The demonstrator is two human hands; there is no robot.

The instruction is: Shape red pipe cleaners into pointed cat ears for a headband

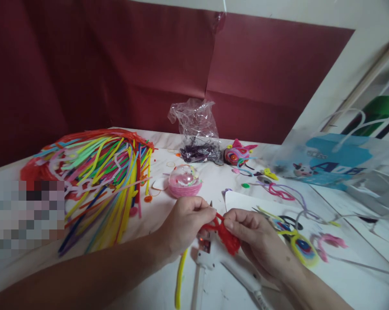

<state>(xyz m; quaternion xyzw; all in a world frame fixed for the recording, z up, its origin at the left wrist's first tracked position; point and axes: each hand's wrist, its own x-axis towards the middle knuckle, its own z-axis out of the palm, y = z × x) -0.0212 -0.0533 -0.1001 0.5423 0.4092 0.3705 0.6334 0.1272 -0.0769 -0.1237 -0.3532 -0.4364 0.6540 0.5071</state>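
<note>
Between my two hands is a red pipe cleaner (230, 241), bent into a small loop with a thick fuzzy bundle hanging below. My left hand (189, 219) pinches its left end between thumb and fingers. The upper right part is gripped by my right hand (251, 230). Under the hands a white glue gun (205, 260) lies on the table, its nozzle end partly hidden. A yellow pipe cleaner (180, 280) lies left of it. Just beyond my left hand stands a pink coiled bowl with a clear dome (185, 181).
A large heap of colourful pipe cleaners (107, 172) spreads over the left. Behind are a clear plastic bag (197, 129) and a pink pipe-cleaner figure (237, 154). At right lie yellow-rimmed coiled pieces (304, 249) by white paper (242, 201), with a blue carrier bag (326, 159) behind.
</note>
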